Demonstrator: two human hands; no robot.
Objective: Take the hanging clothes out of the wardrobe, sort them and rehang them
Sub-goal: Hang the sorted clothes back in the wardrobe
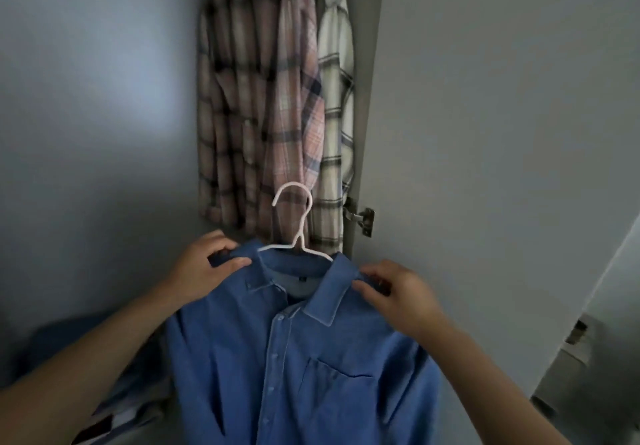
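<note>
Before the wardrobe, your hands, left hand [204, 268] and right hand [398, 292], each pinched a shoulder of the blue shirt [298, 358], keeping it square on its white hanger [296, 233] for rehanging beside the plaid shirts [263, 98].

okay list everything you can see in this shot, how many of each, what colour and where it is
denim shirt: one, blue, on the hanger, held up in front, centre bottom
hanger: one, white, inside the shirt's collar, hook free
plaid shirts: two, pink and brown, hanging top centre
checked shirt: one, cream with dark lines, hanging right of them
hinge: one, metal, on the door edge
cloth pile: blue and striped, bottom left, blurred
left hand: grips the shirt's shoulder
right hand: grips the other shoulder
</note>
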